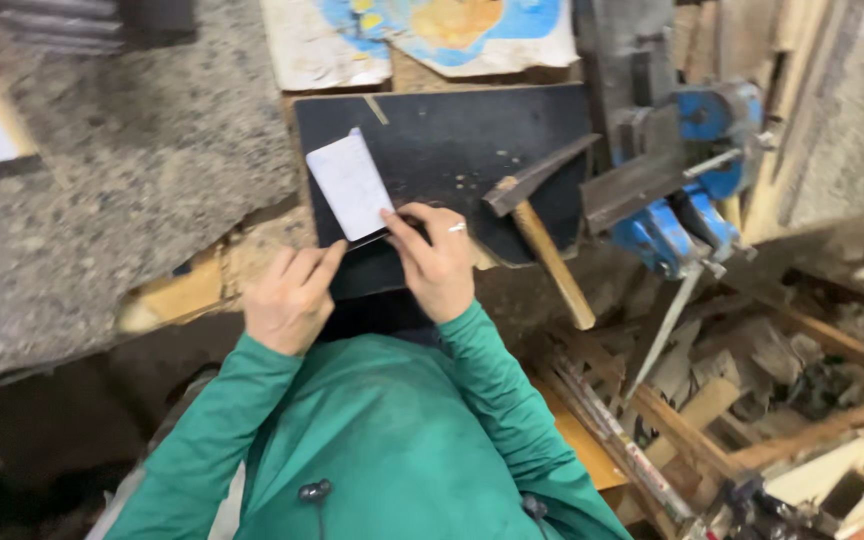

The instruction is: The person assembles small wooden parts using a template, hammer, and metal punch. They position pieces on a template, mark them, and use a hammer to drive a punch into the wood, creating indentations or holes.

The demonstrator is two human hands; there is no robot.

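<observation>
Hands working a small white sheet (351, 185) on a black board (452, 140).
Right hand (439, 262) is pinching the sheet's lower edge, fingers narrowed; left hand (290, 298) is curling loosely, fingertips touching the same edge.

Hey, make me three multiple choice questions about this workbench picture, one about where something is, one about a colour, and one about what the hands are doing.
1. Where does the hammer lie?
A. right of the hands, on the dark board
B. on the floor
C. in the vise

2. What colour is the bench vise?
A. red
B. blue
C. yellow

3. What is the state of the pale flat sheet?
A. lying untouched
B. clamped in the vise
C. held at its lower edge by both hands

Answers: 1 A, its head rests on the board beside the right hand. 2 B, its body is blue. 3 C, the left hand and right hand pinch its lower edge.
</observation>
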